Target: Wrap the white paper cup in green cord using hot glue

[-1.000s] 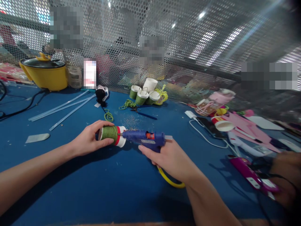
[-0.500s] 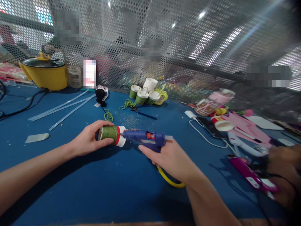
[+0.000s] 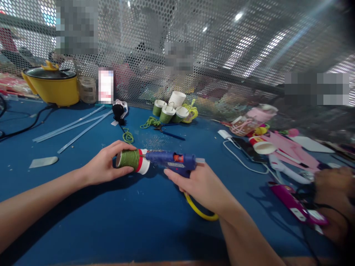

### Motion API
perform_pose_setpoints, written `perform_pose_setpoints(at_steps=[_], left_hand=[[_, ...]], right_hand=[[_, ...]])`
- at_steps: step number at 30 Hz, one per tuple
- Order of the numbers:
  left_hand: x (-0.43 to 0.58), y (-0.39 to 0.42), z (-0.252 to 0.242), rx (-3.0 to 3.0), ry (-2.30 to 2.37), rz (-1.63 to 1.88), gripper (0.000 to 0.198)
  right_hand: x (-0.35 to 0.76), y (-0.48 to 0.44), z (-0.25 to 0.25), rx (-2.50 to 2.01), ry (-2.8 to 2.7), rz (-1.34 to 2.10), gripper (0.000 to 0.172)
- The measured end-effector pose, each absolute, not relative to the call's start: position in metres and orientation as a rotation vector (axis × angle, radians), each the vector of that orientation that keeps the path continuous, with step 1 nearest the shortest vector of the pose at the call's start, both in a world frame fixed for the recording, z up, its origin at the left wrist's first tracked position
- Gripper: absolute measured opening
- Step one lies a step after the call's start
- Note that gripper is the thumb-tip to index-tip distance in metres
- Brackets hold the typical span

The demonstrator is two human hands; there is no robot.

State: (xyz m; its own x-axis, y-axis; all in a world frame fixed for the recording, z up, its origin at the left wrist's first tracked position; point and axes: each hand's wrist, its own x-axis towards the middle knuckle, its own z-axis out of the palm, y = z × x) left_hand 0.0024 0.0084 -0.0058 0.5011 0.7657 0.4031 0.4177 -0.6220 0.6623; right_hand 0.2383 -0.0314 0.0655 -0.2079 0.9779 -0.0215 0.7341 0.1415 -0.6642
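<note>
My left hand is closed round a paper cup lying on its side above the blue table. Green yarn wraps much of the cup, beside a bare red band and a white end. In my right hand is a blue hot glue gun, a clear glue stick poking out of its back. The gun's nozzle is at the red band, by the edge of the yarn; whether it touches, I cannot tell. A yellow cord loop hangs beneath my right hand.
Behind my hands stand several green-wrapped cups with pliers in front. Glue sticks lie to the left, near a yellow electric pot. At the right are a phone, a white cable and another person's hand.
The cup has turned slightly in my left hand, its white end tipping a little downward. The glue gun has shifted only slightly, its nozzle still at the red band.
</note>
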Motion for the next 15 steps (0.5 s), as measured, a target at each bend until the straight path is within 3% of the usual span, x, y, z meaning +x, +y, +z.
perform_pose_setpoints(at_steps=[15], left_hand=[[0.0028, 0.0028, -0.0021, 2.459, 0.841, 0.96, 0.038]], right_hand=[[0.2368, -0.0325, 0.0678, -1.725, -1.907, 0.864, 0.02]])
